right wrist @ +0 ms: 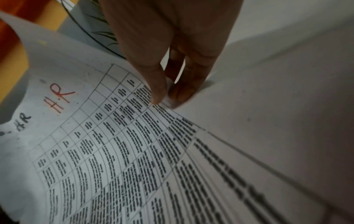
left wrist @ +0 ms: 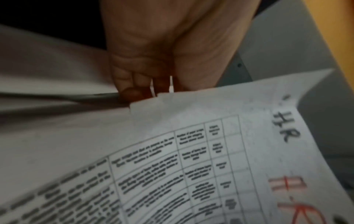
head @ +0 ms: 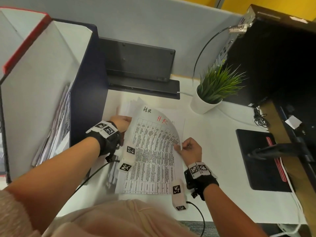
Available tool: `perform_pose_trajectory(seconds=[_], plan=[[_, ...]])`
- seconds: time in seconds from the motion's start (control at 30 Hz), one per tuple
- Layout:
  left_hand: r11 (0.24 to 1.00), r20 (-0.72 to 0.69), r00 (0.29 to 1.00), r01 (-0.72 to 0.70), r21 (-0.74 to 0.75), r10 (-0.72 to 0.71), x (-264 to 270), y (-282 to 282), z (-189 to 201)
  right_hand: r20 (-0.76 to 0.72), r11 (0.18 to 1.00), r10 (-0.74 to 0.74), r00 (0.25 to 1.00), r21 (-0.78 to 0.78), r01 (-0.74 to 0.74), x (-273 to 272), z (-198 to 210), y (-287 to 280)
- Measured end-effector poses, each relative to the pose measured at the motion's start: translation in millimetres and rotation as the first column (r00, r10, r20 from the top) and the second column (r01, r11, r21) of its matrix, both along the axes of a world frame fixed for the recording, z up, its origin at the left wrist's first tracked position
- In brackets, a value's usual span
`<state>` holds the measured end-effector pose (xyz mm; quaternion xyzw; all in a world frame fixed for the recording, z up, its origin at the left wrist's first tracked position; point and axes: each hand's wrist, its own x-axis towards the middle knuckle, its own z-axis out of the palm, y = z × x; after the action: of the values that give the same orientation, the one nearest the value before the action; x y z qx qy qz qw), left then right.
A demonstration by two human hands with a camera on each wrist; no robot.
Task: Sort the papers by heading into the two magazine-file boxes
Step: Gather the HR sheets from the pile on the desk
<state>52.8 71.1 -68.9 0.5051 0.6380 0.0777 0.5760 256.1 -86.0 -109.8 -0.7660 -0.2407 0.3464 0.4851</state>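
A printed table sheet [head: 153, 151], headed "HR" in black and "H.R" in red, arches above the white desk [head: 213, 185]. My left hand [head: 120, 124] grips its upper left edge together with a fanned bundle of papers [head: 131, 104]. In the left wrist view the fingers [left wrist: 132, 89] curl round the sheets [left wrist: 191, 151]. My right hand [head: 186, 147] pinches the sheet's right edge, thumb and forefinger [right wrist: 166, 98] closed on the paper [right wrist: 114, 151]. Two magazine-file boxes stand at the left: a navy one [head: 89, 82] holding papers [head: 58, 127] and a red-edged one [head: 25, 40].
A potted plant [head: 210, 93] stands behind the papers on the right. A black stand [head: 140, 65] sits at the back wall. A black computer case [head: 273, 57] and a black pad [head: 259, 159] fill the right side. Wrist-camera cables trail toward the desk's near edge.
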Motion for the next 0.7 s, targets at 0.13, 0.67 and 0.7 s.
perform_pose_trajectory(seconds=[0.13, 0.67, 0.7], plan=[[0.987, 0.113, 0.993, 0.019, 0.16, -0.038, 7.3, -9.3, 4.2, 0.05, 1.0, 0.007, 0.999, 0.015, -0.008, -3.9, 3.4, 0.7], [0.953, 0.181, 0.938, -0.303, 0.021, 0.294, 6.0, -13.0, 13.5, 0.139, 1.0, 0.017, 0.99, -0.016, -0.015, 1.6, -2.0, 4.1], [0.956, 0.114, 0.952, -0.291, 0.034, 0.285, 4.7, -11.2, 11.5, 0.132, 0.999, 0.015, 0.991, -0.03, -0.011, 3.7, -4.6, 1.9]])
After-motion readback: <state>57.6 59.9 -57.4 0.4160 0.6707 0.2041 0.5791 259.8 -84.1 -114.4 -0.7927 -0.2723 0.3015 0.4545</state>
